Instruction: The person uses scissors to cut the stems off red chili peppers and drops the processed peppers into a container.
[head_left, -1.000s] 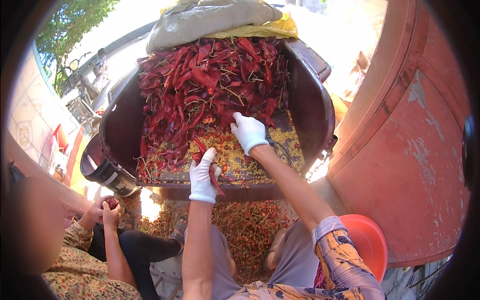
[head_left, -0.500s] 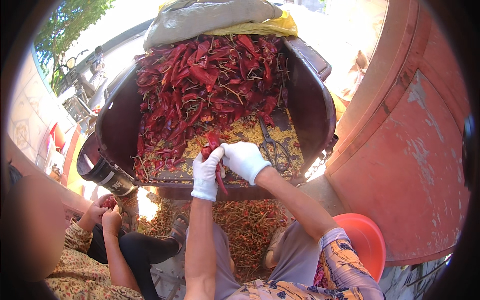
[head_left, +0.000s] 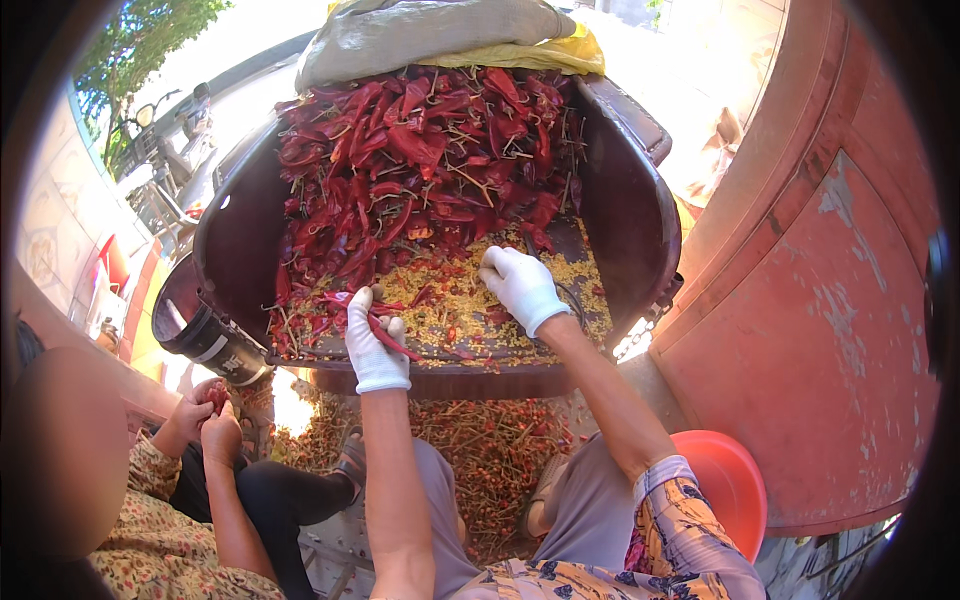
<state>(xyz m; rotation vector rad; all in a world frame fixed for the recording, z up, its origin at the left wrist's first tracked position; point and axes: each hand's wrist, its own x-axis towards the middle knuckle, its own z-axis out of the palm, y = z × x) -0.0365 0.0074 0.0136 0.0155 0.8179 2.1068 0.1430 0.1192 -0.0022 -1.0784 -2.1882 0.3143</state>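
Observation:
My left hand (head_left: 374, 345), in a white glove, is closed around a red dried chili pepper (head_left: 393, 341) near the front edge of a dark cart bed (head_left: 640, 230). The pepper's narrow end sticks out to the right. My right hand (head_left: 522, 287), also gloved, is over the seed-strewn floor of the bed, fingers curled together. What it pinches, if anything, is hidden. Partly covered by that hand, dark scissors (head_left: 573, 300) lie on the seeds. A large heap of red chili peppers (head_left: 420, 150) fills the back and left of the bed.
A grey and yellow sack (head_left: 430, 40) lies behind the heap. At the left, another person's hands (head_left: 208, 415) hold something red. A black bucket (head_left: 225, 350) stands beside the cart. Stems litter the ground (head_left: 490, 440). An orange basin (head_left: 725, 485) and a red metal door (head_left: 800, 330) are right.
My hands have parted. The left has moved left and slightly down with a pepper; the right has gone right and slightly up, over the scissors.

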